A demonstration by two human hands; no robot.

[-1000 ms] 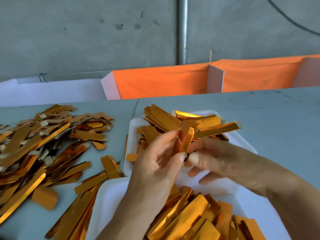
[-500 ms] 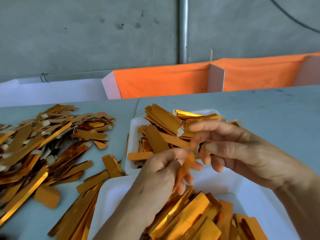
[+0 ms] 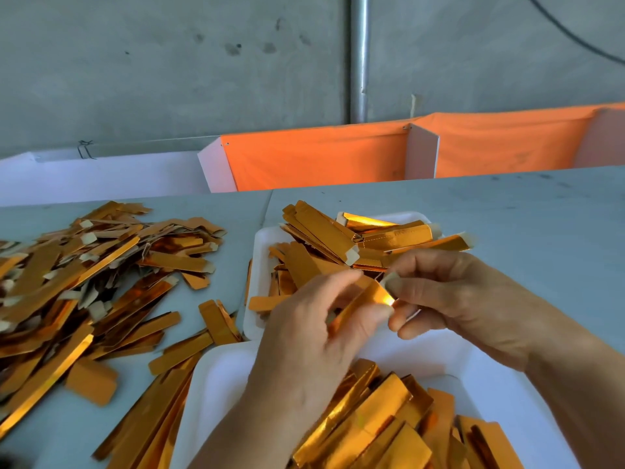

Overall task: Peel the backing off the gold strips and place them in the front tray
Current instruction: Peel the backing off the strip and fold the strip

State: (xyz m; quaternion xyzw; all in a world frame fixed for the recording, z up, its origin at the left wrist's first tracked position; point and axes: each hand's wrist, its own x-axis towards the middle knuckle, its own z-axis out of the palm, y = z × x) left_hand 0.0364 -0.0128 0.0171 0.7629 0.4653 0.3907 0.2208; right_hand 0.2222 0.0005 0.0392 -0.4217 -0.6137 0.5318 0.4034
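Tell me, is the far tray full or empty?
Full. The far tray is heaped with gold strips, and some overhang its rim.

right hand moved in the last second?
Yes. The right hand rose away from the near tray and now sits over the far tray, pinching the end of the strip held by the left hand.

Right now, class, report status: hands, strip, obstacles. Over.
Both hands, left and right, pinch one shiny gold foil strip above the white foam trays. Backing tab at right fingertips. Nothing blocking.
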